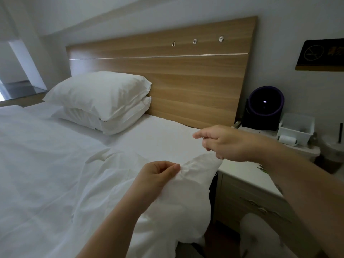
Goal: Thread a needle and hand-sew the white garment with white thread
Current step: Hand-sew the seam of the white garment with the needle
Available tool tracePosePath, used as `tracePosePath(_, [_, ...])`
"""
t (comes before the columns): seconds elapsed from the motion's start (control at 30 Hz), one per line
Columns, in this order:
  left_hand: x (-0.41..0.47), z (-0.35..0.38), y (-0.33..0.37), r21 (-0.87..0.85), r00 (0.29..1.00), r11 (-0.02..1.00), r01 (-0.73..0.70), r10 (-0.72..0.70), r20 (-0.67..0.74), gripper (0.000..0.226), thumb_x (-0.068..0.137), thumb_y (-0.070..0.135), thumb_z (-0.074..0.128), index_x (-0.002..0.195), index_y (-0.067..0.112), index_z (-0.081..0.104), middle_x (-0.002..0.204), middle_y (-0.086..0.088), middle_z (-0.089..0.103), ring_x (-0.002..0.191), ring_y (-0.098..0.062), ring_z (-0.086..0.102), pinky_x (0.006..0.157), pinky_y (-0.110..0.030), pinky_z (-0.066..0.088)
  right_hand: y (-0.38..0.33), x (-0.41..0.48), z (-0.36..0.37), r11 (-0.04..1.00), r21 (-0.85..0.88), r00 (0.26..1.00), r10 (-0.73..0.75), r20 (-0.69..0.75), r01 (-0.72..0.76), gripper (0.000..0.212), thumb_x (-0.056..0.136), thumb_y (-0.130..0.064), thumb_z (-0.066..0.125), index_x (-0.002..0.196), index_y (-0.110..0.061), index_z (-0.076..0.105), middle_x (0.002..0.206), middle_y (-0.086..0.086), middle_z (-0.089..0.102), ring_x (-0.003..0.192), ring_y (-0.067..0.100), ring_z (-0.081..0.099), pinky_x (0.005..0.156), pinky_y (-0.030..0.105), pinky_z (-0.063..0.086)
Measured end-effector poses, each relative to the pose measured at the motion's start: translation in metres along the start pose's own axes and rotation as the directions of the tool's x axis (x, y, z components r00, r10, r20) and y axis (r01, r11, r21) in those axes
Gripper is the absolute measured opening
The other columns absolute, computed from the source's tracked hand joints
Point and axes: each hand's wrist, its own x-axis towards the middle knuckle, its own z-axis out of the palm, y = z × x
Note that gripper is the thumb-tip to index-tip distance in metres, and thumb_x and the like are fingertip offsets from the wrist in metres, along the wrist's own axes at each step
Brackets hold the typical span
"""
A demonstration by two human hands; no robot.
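The white garment (178,198) lies bunched on the bed's near right side and hangs over its edge. My left hand (158,174) pinches a raised fold of it between thumb and fingers. My right hand (223,142) is lifted above and to the right of that fold, its fingers curled and its thumb and forefinger pinched together as if on a needle or thread, though neither shows against the white bedding. A spool of white thread (287,140) lies on the nightstand beside a white tray.
Two stacked white pillows (100,101) lean against the wooden headboard (186,71). On the nightstand (247,175) to the right stand a dark round device (264,108) and a white tray (296,128). A white bin (335,151) sits further right.
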Motion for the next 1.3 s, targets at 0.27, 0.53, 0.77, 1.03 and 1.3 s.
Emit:
tracePosePath(0.27, [-0.004,0.002,0.001,-0.051,0.999,0.998,-0.042,0.041,-0.036,0.019,0.089,0.027,0.064,0.077,0.026,0.078,0.081,-0.001,0.075,0.075,-0.013,0.068,0.079,-0.035,0.055,-0.011,-0.004,0.021,0.973,0.129,0.977,-0.173,-0.128,0.189,0.013,0.098,-0.018,0.051,0.094,-0.029,0.056,0.090,-0.013,0.070,0.059,-0.006,0.058,0.057,0.013,0.046])
tracePosePath(0.53, [-0.003,-0.002,0.003,-0.048,0.998,0.996,-0.069,0.069,0.009,0.018,0.088,0.022,0.065,0.077,0.028,0.078,0.077,-0.001,0.074,0.073,-0.013,0.066,0.075,-0.035,0.054,-0.001,0.004,0.024,0.978,0.180,0.994,-0.107,0.009,0.104,0.014,0.089,-0.012,0.065,0.083,-0.024,0.061,0.078,-0.006,0.069,0.071,0.007,0.069,0.071,0.021,0.057])
tracePosePath(0.77, [0.001,-0.003,0.008,-0.039,0.998,0.999,-0.024,0.026,0.054,0.016,0.087,0.020,0.067,0.075,0.022,0.078,0.076,-0.003,0.073,0.071,-0.015,0.066,0.070,-0.031,0.053,0.008,0.006,0.035,0.947,0.311,0.993,-0.056,-0.101,0.085,0.012,0.086,-0.008,0.068,0.081,-0.019,0.065,0.073,-0.003,0.069,0.066,0.006,0.068,0.065,0.016,0.054])
tracePosePath(1.03, [-0.001,0.002,0.008,-0.149,0.999,0.988,0.034,-0.029,0.037,0.022,0.090,0.022,0.064,0.072,0.024,0.077,0.074,-0.002,0.072,0.072,-0.016,0.066,0.077,-0.037,0.054,-0.002,-0.008,0.018,0.960,0.235,0.928,-0.053,-0.370,0.149,0.007,0.086,-0.024,0.069,0.081,-0.029,0.067,0.073,-0.011,0.066,0.063,0.000,0.060,0.059,0.011,0.045])
tracePosePath(1.3, [-0.003,0.005,0.009,-0.202,0.998,0.979,0.024,-0.012,0.063,0.017,0.085,0.023,0.064,0.075,0.024,0.079,0.078,-0.004,0.074,0.074,-0.015,0.067,0.081,-0.037,0.052,-0.009,-0.016,0.032,0.992,0.022,0.978,-0.118,-0.174,0.123,0.013,0.092,-0.025,0.062,0.085,-0.035,0.059,0.062,-0.011,0.053,0.056,0.001,0.050,0.053,0.012,0.036])
